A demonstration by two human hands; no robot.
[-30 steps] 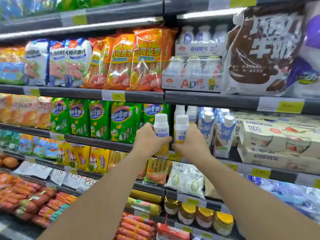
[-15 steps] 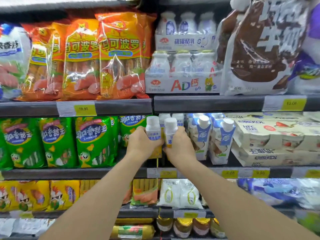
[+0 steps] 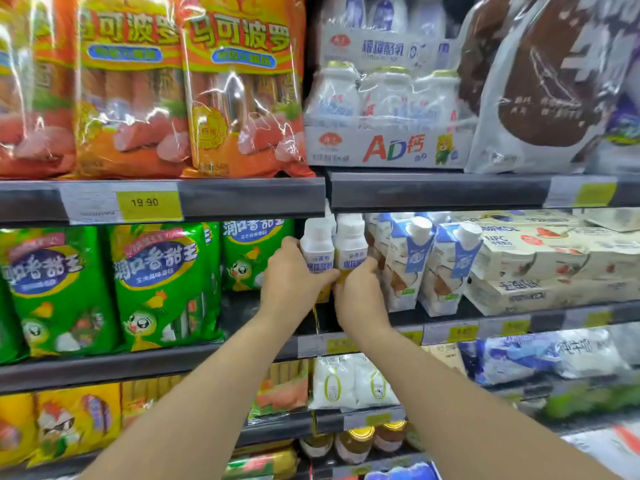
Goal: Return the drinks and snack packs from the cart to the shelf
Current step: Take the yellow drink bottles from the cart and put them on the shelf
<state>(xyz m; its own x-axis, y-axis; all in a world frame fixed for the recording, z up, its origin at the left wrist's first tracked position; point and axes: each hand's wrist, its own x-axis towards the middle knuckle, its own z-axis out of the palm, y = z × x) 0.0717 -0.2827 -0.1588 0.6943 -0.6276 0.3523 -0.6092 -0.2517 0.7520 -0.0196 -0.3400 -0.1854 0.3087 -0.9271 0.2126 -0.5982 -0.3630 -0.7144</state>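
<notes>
Both arms are up at the middle shelf [image 3: 450, 318], and each hand has a drink. The left hand [image 3: 294, 275] is wrapped around a small white bottle [image 3: 317, 245], fingers curled across its lower label. Right beside it, at its 3 o'clock, the right hand [image 3: 360, 291] grips a second white bottle [image 3: 349, 242] the same way. The two bottles stand upright and look to be touching side by side, caps just under the edge of the shelf above. Whether their bases sit on the shelf I cannot tell, the hands cover them.

At 3 o'clock from the pair stand blue-and-white cartons [image 3: 408, 261] with round white caps, just beside the right-hand bottle. Further out at 3 o'clock lie stacked cream multipacks [image 3: 554, 261]. At 9 o'clock from the left hand hang green snack bags [image 3: 162, 282]. Up at 12 o'clock, on the shelf above, sits a tray of white bottles [image 3: 388, 109], with orange sausage packs [image 3: 239, 84] at 10 o'clock and a yellow price tag [image 3: 147, 204] below them.
</notes>
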